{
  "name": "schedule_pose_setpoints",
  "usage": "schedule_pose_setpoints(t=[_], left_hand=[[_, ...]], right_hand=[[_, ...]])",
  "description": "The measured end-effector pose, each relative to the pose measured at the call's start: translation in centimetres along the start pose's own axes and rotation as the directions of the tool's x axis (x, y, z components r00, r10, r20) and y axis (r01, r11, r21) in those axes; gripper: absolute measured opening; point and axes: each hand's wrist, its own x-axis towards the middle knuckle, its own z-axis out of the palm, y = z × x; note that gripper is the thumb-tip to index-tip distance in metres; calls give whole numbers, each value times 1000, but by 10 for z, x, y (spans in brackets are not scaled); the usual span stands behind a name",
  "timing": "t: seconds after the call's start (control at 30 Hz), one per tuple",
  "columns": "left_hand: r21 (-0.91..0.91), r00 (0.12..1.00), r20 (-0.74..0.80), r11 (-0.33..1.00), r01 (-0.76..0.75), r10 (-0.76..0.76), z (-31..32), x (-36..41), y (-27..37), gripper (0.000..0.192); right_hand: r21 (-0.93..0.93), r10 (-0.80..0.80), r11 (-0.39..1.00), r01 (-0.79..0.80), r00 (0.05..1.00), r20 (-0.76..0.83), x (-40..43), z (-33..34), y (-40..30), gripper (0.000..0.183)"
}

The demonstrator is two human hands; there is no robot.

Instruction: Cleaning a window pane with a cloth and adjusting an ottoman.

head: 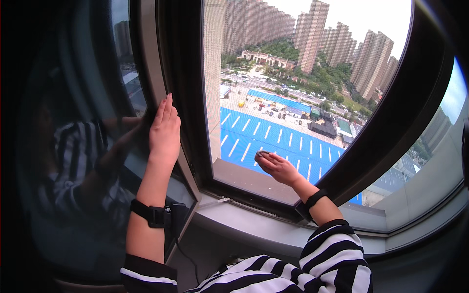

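My left hand (pixel 165 130) lies against the edge of the inward-swung window sash (pixel 149 47). Its fingers are together and point upward; the thumb is hidden, so I cannot tell whether it grips the edge. Farther right, my right hand (pixel 280 168) is raised in front of the window opening. Its fingers close over a small dark grey object (pixel 261 154), mostly covered, whose kind I cannot make out. The dark window frame (pixel 249 199) surrounds the opening. Whether the object touches a screen or pane there is not clear.
A metal stay arm (pixel 216 202) links the sash to the frame above the pale windowsill (pixel 256 216). Black straps circle both arms; a cable (pixel 188 258) hangs from a device (pixel 178 218) on the left one. Far below lies a blue surface (pixel 238 128) with white lines.
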Motion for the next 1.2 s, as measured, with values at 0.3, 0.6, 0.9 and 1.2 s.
schedule_pose_setpoints(t=[0.3,0.6,0.9,1.2], left_hand=[[-67,997,61,997,-34,38,-9,3,4,65],[-98,994,102,995,-36,46,-13,-1,-4,61],[-76,996,65,995,-62,67,-6,-1,-3,61],[-125,996,52,990,-71,78,-7,-3,-3,57]], right_hand=[[-181,-104,979,94,993,-47,-17,-90,103,38],[-114,331,879,-464,763,-554,44,-159,181,38],[-53,18,998,-18,1000,7,-52,-56,41,33],[-34,341,926,-375,873,-349,-4,-127,120,27]])
